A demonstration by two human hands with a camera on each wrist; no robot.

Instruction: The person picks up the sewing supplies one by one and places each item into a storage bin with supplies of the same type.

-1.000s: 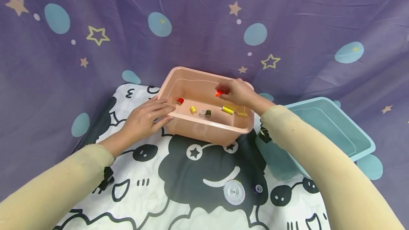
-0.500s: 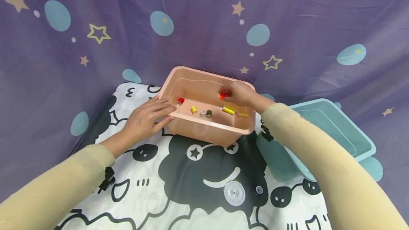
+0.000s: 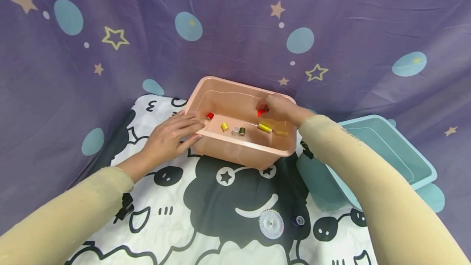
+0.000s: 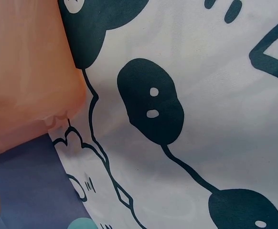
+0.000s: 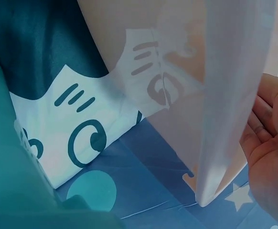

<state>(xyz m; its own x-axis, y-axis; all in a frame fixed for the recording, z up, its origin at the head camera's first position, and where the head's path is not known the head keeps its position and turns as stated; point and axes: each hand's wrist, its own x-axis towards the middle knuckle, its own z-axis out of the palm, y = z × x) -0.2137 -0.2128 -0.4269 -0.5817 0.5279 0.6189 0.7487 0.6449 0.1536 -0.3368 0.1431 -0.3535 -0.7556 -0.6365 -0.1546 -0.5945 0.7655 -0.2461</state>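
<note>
- Left hand (image 3: 172,134), head view: laid across the near-left rim of the pink bin (image 3: 239,150). Fingers extended and close together, thumb set apart, pinching nothing. Relative to the bin, its place matches that of one second earlier; it may be steadying the rim.
- Left part of the bin floor: red spool (image 3: 210,116), yellow spool (image 3: 225,126), white spool (image 3: 235,131) and dark green spool (image 3: 241,131), the last two side by side. All four appear unmoved within the bin; the framing has shifted slightly.
- Right hand (image 3: 277,107), reaching into the bin from its right end: fingers curled, pinching a bright red item (image 3: 260,113) whose full shape is hidden. During the last second the item has moved slightly right and lower in the view, toward the long yellow spool (image 3: 264,128). It lies within the bin's mouth, not yet released; handling is judged unfinished.
- Left wrist view: the outer wall of the bin (image 4: 29,71) beside the printed cloth (image 4: 225,124), a side the head view conceals. Finger state cannot be told here.
- Right wrist view: the palm side of the right hand, turned from the head camera, near a translucent bin wall. The fingertips and the red item cannot be made out; the head view alone shows the pinch.
</note>
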